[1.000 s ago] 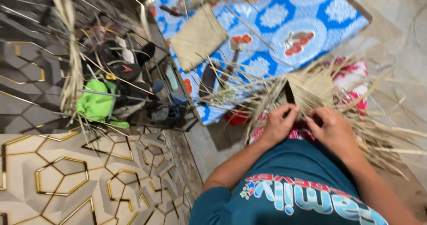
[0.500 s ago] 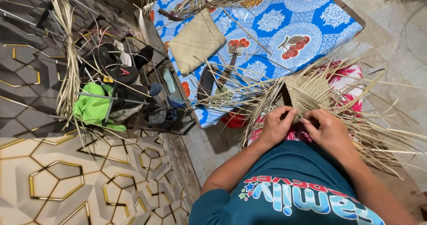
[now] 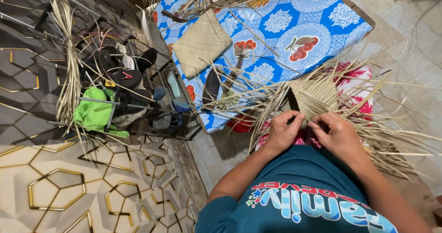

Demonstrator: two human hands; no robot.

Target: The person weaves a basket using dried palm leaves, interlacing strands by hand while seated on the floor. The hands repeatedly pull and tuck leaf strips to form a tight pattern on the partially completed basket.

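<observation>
Left hand: the left hand [image 3: 282,134] is closed, fingertips pinching pale strips at the near edge of the woven piece [image 3: 314,96].
Right hand: the right hand [image 3: 338,134] is just beside it, fingers curled and gripping strips at the same edge.
Woven piece: a half-made mat of dry leaf strips, held over the person's lap, with loose strips [image 3: 391,136] fanning out on all sides.
Beyond it: a blue flowered cloth [image 3: 294,30] spread out, with a finished woven pouch [image 3: 202,44] lying on it.
Far left: a cluttered rack [image 3: 133,99] with a green cloth [image 3: 94,113], and a bundle of strips [image 3: 71,67] beside it.
</observation>
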